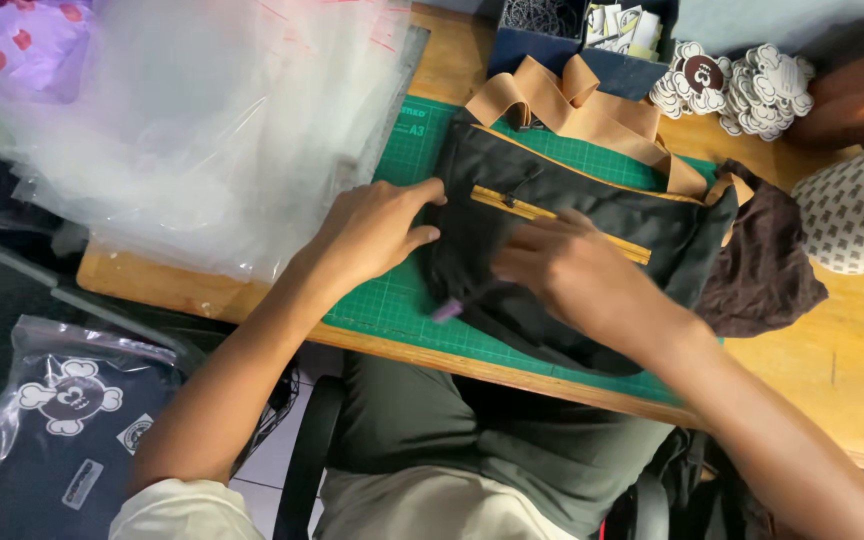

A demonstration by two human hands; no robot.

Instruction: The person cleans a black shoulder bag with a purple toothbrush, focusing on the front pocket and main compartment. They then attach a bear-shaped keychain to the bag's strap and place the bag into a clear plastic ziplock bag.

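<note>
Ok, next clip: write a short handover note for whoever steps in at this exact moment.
Left hand: flat on the left end of the black bag, holding nothing.
Right hand: spread on the bag's front, just below the yellow zipper; blurred, so grip unclear.
The bag lies on the green cutting mat, tan strap folded over its top edge.
Clear plastic bags are stacked to the left; a brown cloth lies at the right.
Done: bag laid out flat. Left: it is not in any plastic bag yet.

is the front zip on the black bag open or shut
Shut, as far as visible: the tan zip on the black fabric bag runs as one closed line, though the right hand covers its middle.
</note>
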